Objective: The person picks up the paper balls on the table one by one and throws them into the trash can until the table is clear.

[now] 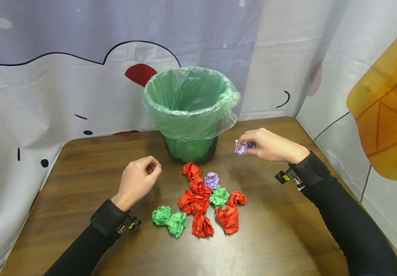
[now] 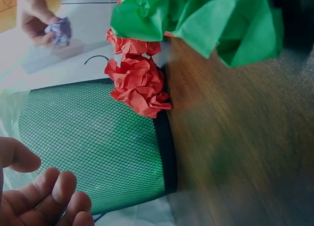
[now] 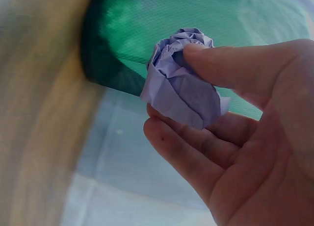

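My right hand (image 1: 270, 145) pinches a crumpled purple paper ball (image 3: 184, 81) between thumb and fingers, to the right of the bin and above the table. The left hand (image 1: 139, 178) hovers to the left of the paper pile, fingers loosely bent, thumb apart from them, nothing held. Between the hands lie several crumpled red paper balls (image 1: 202, 225), a second purple ball (image 1: 212, 180) and green balls (image 1: 219, 196). Two more green balls (image 1: 176, 224) sit nearest the left hand. Behind the pile stands a mesh bin (image 1: 193, 149) lined with a green plastic bag (image 1: 184, 124), its mouth facing up.
The brown wooden table (image 1: 270, 237) runs back to a printed curtain (image 1: 91, 96) behind the bin. Another curtain panel (image 1: 336, 92) hangs along the right side. The bag's loose edge (image 1: 231, 101) bulges out on the bin's right.
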The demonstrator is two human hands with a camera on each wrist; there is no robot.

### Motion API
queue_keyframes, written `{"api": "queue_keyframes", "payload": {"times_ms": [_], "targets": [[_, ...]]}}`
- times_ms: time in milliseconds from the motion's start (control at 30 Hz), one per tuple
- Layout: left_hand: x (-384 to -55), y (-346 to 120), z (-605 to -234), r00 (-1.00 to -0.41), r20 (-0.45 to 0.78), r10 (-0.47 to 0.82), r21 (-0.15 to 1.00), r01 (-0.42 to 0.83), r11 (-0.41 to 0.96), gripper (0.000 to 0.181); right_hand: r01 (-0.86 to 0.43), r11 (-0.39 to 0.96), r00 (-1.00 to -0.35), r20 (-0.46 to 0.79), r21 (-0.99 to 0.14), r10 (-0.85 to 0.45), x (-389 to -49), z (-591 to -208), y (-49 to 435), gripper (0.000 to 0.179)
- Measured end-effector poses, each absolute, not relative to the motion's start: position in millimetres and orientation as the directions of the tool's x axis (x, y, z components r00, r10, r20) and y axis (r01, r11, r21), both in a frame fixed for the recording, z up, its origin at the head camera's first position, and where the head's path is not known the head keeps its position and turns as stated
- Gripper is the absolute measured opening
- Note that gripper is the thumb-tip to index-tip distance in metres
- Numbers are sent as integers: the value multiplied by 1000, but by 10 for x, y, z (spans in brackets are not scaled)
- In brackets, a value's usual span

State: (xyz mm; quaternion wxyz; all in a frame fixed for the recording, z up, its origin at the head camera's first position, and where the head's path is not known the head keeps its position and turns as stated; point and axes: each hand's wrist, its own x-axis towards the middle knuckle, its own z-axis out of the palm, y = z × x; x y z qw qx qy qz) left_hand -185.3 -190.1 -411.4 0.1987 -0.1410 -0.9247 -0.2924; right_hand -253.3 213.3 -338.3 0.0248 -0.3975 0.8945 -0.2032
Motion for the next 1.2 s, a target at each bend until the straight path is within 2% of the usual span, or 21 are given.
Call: {"api": "queue_keyframes", "payload": {"times_ms": [467,633,767,1200], "targets": [[-1848,-1905,-4135,-886,437,151,487,375,789,12,-697,643,-709,171,-316,-684,-2405,-2639,2302,24],[-1851,-1911,-4153,-888,433,152,486,372,791,12,-703,663,-710,197,-258,-676,-2380,-2381,2283,22],[-1852,-1917,-4174,-891,428,151,490,369,790,12,-719,665,-694,234,-202,-680,-2395,-2184,2229,19],[-1805,-1923,-4235,-906,395,150,499,349,794,12,-756,637,-650,295,-151,-701,-2621,-1696,1885,15]]}}
